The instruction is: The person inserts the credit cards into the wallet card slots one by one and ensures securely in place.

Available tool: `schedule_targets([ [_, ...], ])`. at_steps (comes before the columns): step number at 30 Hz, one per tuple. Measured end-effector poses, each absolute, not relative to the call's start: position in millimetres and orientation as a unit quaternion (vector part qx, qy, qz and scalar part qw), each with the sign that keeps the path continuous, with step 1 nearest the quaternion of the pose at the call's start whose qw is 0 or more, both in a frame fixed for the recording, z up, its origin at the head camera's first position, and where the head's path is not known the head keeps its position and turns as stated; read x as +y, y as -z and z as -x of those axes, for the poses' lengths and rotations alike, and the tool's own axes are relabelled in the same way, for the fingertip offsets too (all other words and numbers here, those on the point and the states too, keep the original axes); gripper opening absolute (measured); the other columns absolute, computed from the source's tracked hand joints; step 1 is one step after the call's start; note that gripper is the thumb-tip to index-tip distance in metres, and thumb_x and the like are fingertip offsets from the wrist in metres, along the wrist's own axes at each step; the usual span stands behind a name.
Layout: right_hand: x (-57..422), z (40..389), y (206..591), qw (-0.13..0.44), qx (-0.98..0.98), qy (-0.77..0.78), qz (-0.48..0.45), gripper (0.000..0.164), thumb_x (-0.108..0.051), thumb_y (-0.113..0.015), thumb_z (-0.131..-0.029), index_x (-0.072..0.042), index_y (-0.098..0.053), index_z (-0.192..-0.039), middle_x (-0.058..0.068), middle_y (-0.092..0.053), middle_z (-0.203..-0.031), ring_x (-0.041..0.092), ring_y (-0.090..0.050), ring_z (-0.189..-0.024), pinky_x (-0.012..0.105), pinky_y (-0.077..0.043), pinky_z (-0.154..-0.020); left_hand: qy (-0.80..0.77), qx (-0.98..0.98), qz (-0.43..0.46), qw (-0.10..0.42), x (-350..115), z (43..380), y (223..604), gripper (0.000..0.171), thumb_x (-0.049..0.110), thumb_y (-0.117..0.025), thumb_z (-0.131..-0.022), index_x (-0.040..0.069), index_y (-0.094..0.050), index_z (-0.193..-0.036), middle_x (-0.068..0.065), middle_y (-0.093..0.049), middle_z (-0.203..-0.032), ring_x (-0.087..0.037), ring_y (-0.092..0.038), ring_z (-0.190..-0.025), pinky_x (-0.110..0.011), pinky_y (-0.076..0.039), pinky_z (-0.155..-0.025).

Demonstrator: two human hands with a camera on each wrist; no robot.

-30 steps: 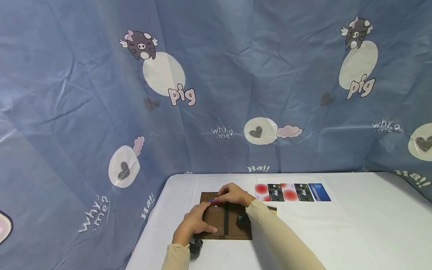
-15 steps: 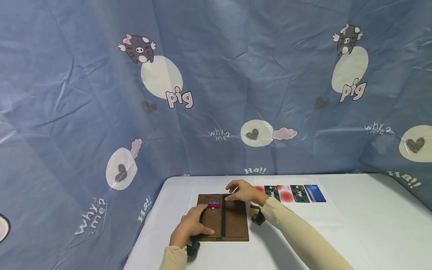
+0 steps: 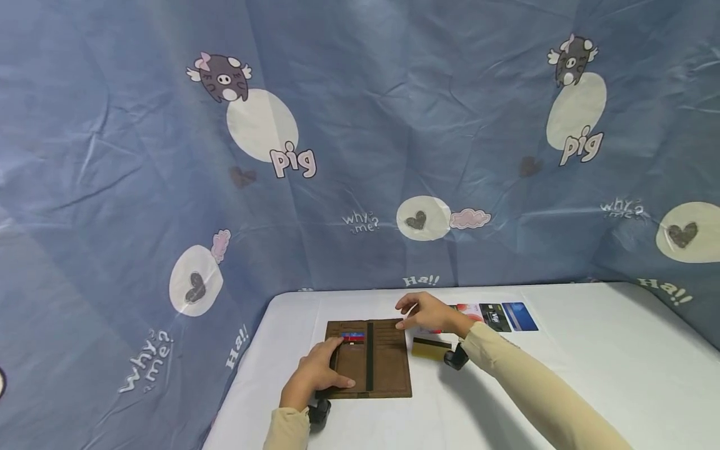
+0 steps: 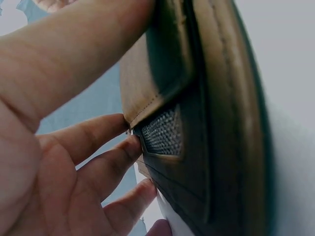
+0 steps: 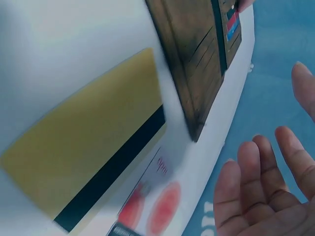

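Note:
A brown wallet [image 3: 389,370] lies spread open on the white table, a dark strap running down its middle. My left hand [image 3: 315,373] rests on its left panel, thumb low and fingertips near the card slots. In the left wrist view, those fingertips touch the wallet [image 4: 226,123] beside a mesh window [image 4: 163,132]. A red-and-blue card [image 3: 353,337] shows in an upper left slot. My right hand [image 3: 429,312] hovers past the wallet's upper right corner, fingers loosely bent and holding nothing. Below it lies a gold card [image 5: 98,132] with a black stripe.
Behind the right hand runs a row of cards, partly hidden: red-and-white ones, a black VIP card [image 3: 495,317] and a blue card [image 3: 520,316] at its right end. A blue printed curtain [image 3: 360,156] hangs along the table's back and left side.
My right hand has let go of the red-and-blue card in the slot and moved right, off the wallet, uncovering the right panel and the gold card. The left hand stays on the wallet.

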State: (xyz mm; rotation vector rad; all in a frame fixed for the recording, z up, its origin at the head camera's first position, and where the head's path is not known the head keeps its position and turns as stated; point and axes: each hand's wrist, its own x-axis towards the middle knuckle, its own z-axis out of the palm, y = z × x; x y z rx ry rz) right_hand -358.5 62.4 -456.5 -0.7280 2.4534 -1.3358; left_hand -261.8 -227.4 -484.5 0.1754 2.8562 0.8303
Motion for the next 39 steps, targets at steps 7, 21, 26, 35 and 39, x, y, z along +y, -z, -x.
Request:
schedule_targets([
  [7,73.6,357.5,455.7,0.115,0.849,0.452,0.250,0.044,-0.012,-0.081,-0.079,0.006,-0.063,-0.115,0.026,-0.063,-0.111,0.016,-0.062,-0.090,0.026,-0.051,-0.080,-0.278,0.956,-0.052,0.083,-233.5,261.4,484.7,0.100,0.033,-0.093,-0.064,0.009,-0.044,-0.147,-0.019,-0.041,-0.153,-0.043,-0.037,-0.140,-0.067,-0.029,-0.109],
  [21,98.0,358.7,464.1,0.115,0.854,0.457,0.221,0.041,-0.012,-0.081,-0.080,0.006,-0.066,-0.114,0.021,-0.067,-0.106,0.015,-0.059,-0.087,0.025,-0.050,-0.076,-0.267,0.959,-0.056,0.077,-236.7,261.4,482.5,0.099,0.033,-0.093,-0.064,0.007,-0.045,-0.146,-0.019,-0.044,-0.151,-0.043,-0.039,-0.139,-0.069,-0.030,-0.107],
  [26,103.3,357.1,469.6,0.116,0.850,0.465,0.220,0.042,-0.012,-0.082,-0.080,0.007,-0.065,-0.114,0.022,-0.066,-0.104,0.015,-0.058,-0.086,0.024,-0.050,-0.075,-0.268,0.958,-0.065,0.072,-234.1,262.2,483.6,0.099,0.034,-0.093,-0.064,0.007,-0.044,-0.146,-0.019,-0.044,-0.151,-0.043,-0.038,-0.139,-0.070,-0.030,-0.107],
  [35,109.3,350.9,476.0,0.126,0.847,0.471,0.212,0.039,-0.014,-0.082,-0.080,0.007,-0.065,-0.108,0.019,-0.066,-0.100,0.014,-0.059,-0.085,0.023,-0.050,-0.074,-0.275,0.956,-0.063,0.079,-229.3,262.1,482.5,0.099,0.033,-0.093,-0.065,0.006,-0.044,-0.146,-0.020,-0.043,-0.152,-0.044,-0.037,-0.140,-0.070,-0.029,-0.108],
  [39,112.2,347.4,481.3,0.132,0.844,0.477,0.207,0.039,-0.013,-0.083,-0.079,0.007,-0.064,-0.107,0.015,-0.066,-0.096,0.014,-0.058,-0.085,0.022,-0.051,-0.073,-0.274,0.956,-0.060,0.083,-230.7,261.0,484.7,0.100,0.034,-0.093,-0.064,0.006,-0.044,-0.147,-0.021,-0.043,-0.152,-0.044,-0.037,-0.140,-0.070,-0.028,-0.108],
])
